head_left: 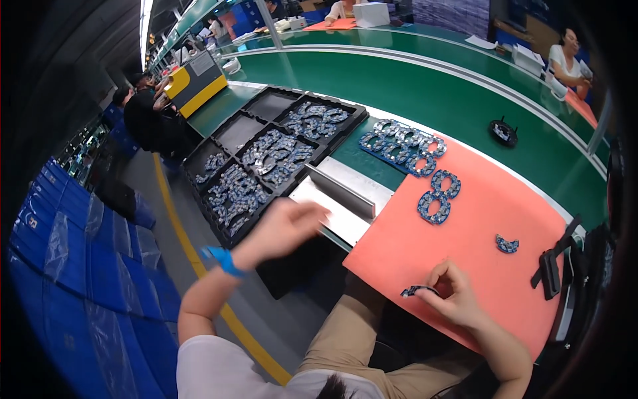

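Observation:
Pinched between the thumb and finger of my right hand (452, 292) is a small curved circuit board (413, 290), held over the near edge of the orange mat (478, 219). Another curved circuit board (507, 244) lies on the mat to the right of it. My left hand (292, 226) hovers beside a metal plate with a raised bar (342, 191), next to the black tray; motion smears its fingers, and I cannot make out anything in them. Two ring-shaped board panels (434, 207) lie on the mat's upper left part.
The black compartment tray (359, 113) holds several piles of curved boards (236, 194). Joined board panels (392, 147) sit at the mat's far left corner. A round black part (503, 132) rests on the green belt (432, 93). A black strapped device (549, 274) lies right. Blue bins (60, 266) stand left.

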The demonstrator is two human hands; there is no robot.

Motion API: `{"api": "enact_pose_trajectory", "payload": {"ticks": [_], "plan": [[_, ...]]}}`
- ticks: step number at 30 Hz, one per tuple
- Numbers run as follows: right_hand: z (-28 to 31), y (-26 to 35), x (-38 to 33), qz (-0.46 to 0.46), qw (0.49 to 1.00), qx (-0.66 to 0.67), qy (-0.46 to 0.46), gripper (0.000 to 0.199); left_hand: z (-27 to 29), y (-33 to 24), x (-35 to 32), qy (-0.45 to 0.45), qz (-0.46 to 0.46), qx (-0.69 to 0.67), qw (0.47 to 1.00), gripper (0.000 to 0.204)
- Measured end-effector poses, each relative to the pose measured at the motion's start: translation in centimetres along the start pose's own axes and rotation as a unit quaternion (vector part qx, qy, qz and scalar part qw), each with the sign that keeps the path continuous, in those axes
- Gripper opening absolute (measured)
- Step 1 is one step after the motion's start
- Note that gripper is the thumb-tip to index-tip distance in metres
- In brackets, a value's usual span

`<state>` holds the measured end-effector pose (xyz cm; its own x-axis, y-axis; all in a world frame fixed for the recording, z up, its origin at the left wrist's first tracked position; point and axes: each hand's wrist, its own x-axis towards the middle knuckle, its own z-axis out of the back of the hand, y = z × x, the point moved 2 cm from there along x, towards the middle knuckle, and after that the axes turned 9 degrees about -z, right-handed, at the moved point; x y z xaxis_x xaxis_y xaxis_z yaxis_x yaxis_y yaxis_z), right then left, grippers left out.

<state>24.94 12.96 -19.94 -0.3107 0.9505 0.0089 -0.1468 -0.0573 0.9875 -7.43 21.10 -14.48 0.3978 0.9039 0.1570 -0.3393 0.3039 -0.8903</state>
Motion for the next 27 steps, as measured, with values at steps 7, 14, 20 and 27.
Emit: {"api": "enact_pose_trajectory", "payload": {"ticks": [7, 14, 20, 27], "plan": [[-1.5, 0.7, -1.8, 0.021, 0.997, -0.029, 0.07, 0.024, -16.4, -3.9, -6.2, 0.097, -0.088, -0.093, 0.987, 0.025], [-1.8, 2.1, -0.9, 0.021, 0.995, -0.059, 0.072, 0.013, -15.1, -2.5, -8.4, -0.045, -0.05, -0.163, 0.984, 0.017], [-0.9, 0.4, -0.6, 0.075, 0.971, -0.221, -0.054, 0.007, -3.9, 0.8, -10.7, -0.298, -0.029, -0.03, 0.954, 0.015], [-1.5, 1.9, -0.2, 0.154, 0.916, -0.365, -0.066, 0.007, 10.1, 5.0, -12.4, -0.48, -0.034, 0.086, 0.872, 0.01]]}}
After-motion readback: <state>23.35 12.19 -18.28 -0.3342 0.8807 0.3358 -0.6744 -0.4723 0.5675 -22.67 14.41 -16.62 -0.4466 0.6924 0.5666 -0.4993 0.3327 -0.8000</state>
